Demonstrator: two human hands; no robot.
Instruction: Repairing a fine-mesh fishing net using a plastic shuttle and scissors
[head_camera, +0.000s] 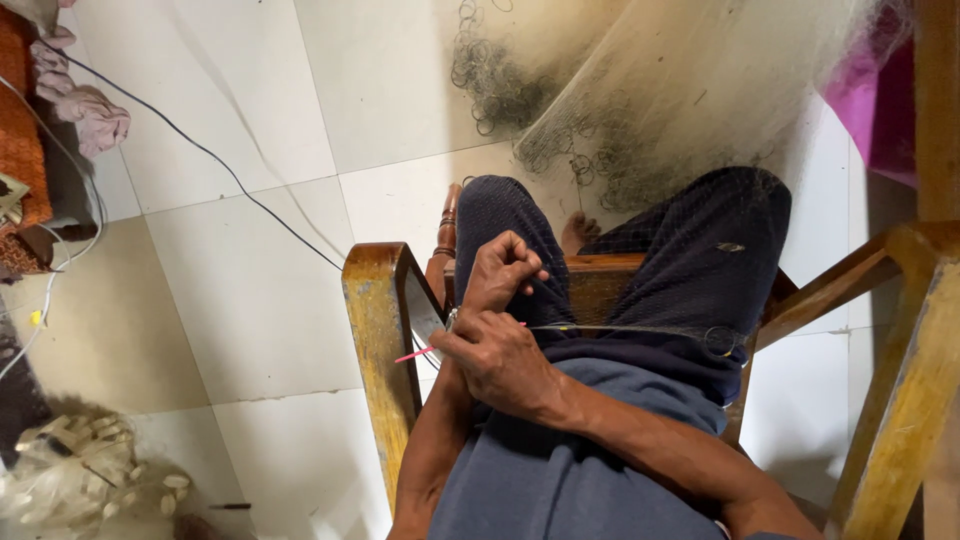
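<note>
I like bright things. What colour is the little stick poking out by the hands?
Pink. The thin stick shows in the head view.

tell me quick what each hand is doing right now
Left hand: fingers pinched shut on the fishing net strands.
Right hand: closed around the pink netting needle, drawn-tight net line beside it.

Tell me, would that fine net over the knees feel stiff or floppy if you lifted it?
Probably floppy: the net drapes over the knee and spills to the floor in folds. Likely light, since you see the trousers through it. The small rings along its edge may snag or tangle.
</note>
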